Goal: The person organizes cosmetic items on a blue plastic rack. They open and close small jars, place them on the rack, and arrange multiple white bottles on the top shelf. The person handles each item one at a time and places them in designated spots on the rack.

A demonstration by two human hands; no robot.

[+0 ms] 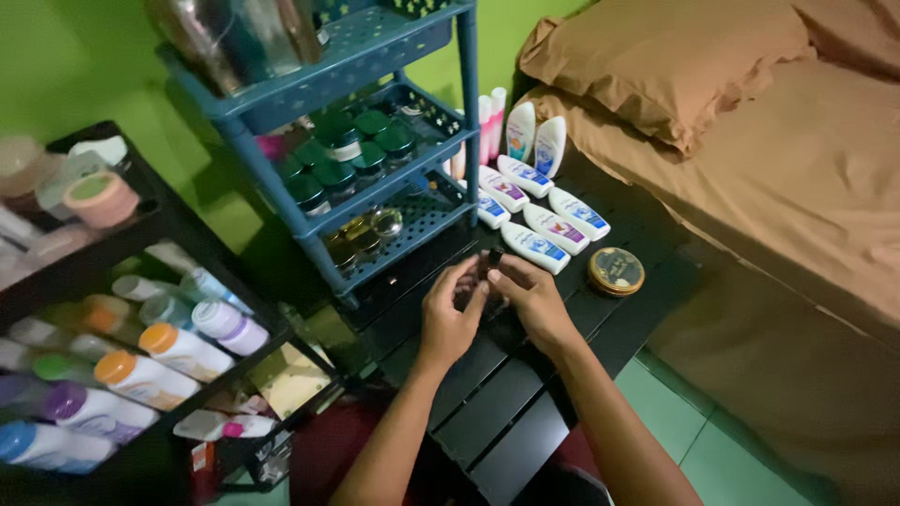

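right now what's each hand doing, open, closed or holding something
Left hand: fingers curled onto a small dark cylindrical object, holding it.
Right hand: pinching the same object from the other side.

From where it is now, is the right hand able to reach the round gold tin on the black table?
Probably yes. The right hand is beside the gold tin, with only bare black table between them. However, both hands hold a small dark thing, so its fingers are busy.

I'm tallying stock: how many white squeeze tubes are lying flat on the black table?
5. Nearest the hands; behind it, one and one; toward the blue shelf, one and one. A sixth may lie half hidden by the shelf.
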